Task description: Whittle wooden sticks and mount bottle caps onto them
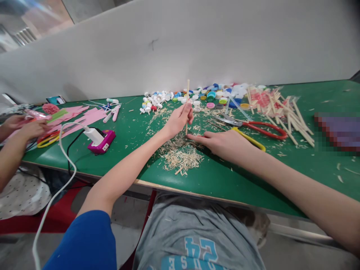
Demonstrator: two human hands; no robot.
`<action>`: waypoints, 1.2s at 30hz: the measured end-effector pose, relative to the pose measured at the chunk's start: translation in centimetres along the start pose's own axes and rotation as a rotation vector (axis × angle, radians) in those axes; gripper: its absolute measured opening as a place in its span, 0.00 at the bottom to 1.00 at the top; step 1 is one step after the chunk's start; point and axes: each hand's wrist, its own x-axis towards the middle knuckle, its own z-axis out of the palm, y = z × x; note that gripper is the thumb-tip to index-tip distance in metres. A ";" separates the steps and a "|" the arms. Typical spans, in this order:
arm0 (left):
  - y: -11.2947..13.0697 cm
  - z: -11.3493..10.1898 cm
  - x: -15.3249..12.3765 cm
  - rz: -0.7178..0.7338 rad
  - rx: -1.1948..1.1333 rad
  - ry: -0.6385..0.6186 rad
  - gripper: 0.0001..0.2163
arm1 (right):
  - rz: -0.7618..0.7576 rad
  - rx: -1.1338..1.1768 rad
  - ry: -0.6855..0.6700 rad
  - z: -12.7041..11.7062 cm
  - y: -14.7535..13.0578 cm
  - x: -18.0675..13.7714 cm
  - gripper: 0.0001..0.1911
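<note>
My left hand (180, 119) is closed around a pale wooden chopstick (188, 90), which stands nearly upright over the green table. My right hand (215, 142) reaches in from the right with its index finger stretched out. That fingertip is at the chopstick's lower end; whether it presses on it I cannot tell. Beneath both hands lies a pile of wood shavings (182, 159). Just beyond my right hand are scissors with red handles (267, 129) and a tool with a yellow handle (250, 139), partly hidden by my hand.
Bottle caps (210, 96) and white caps on short sticks (157, 99) line the back wall. More chopsticks (295, 116) lie at right. A magenta power adapter (101, 142) with a white cable is at left. Another person's hands (35, 128) work beside pink paper (92, 119).
</note>
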 end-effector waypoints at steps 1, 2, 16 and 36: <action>0.0 0.0 0.0 -0.008 -0.002 0.003 0.19 | 0.022 -0.011 0.010 -0.1 0.0 -0.1 0.37; 0.0 -0.1 0.0 -0.015 -0.007 0.007 0.19 | 0.040 -0.021 0.025 -0.2 0.0 -0.1 0.37; -1.4 -0.6 0.2 -0.009 0.017 0.056 0.20 | 0.007 0.053 0.075 0.2 0.3 0.6 0.36; -0.9 -0.3 0.1 0.048 0.060 0.043 0.21 | 0.043 0.060 0.107 0.8 0.2 0.5 0.30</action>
